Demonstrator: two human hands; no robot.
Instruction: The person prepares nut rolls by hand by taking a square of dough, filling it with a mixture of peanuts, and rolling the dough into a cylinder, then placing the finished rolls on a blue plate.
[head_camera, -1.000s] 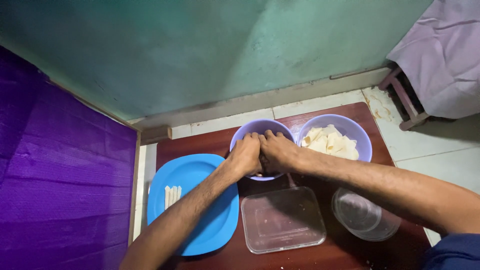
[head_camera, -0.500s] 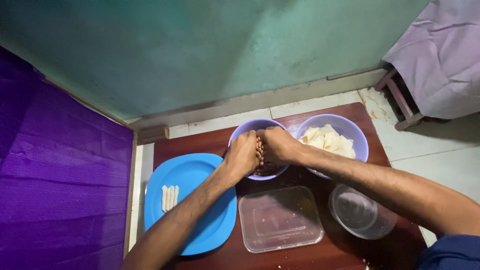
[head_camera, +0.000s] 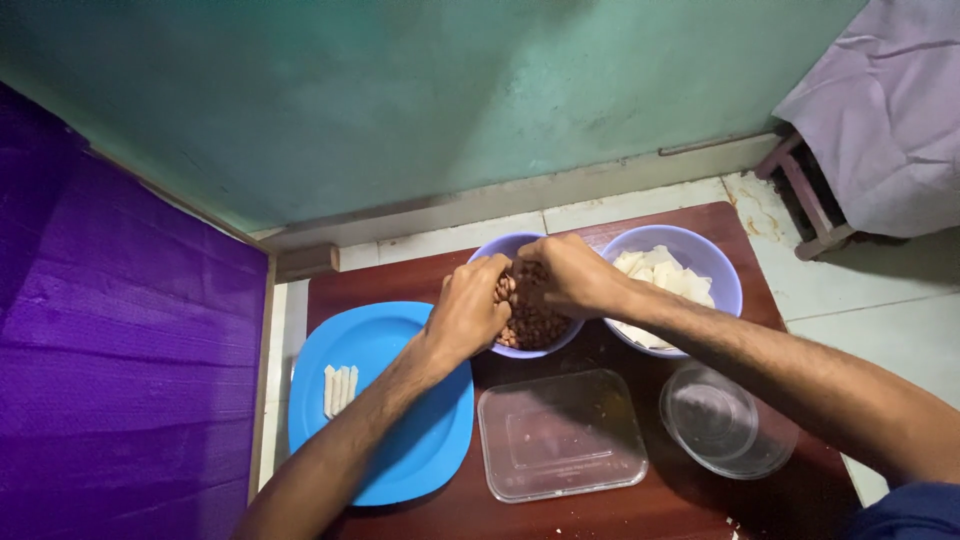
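A lilac bowl (head_camera: 492, 250) holds small brown nuts (head_camera: 535, 325), likely peanuts. Both hands meet over it. My left hand (head_camera: 468, 308) is cupped with several nuts against its fingers. My right hand (head_camera: 565, 272) curls in from the right, fingers closed among the nuts. A second lilac bowl (head_camera: 715, 262) just to the right holds pale white chunks (head_camera: 660, 275). The bowls stand on a dark red-brown table (head_camera: 370, 275).
A blue plate (head_camera: 400, 450) with a few white strips (head_camera: 339, 388) lies at the left. A clear rectangular lid (head_camera: 560, 435) and a clear round container (head_camera: 725, 420) sit near the front. Purple cloth (head_camera: 110, 340) hangs left; a green wall (head_camera: 420, 100) is behind.
The hands were pressed together low in the nut bowl; they have lifted slightly and parted a little, so the nuts between them show. The view shifted a bit.
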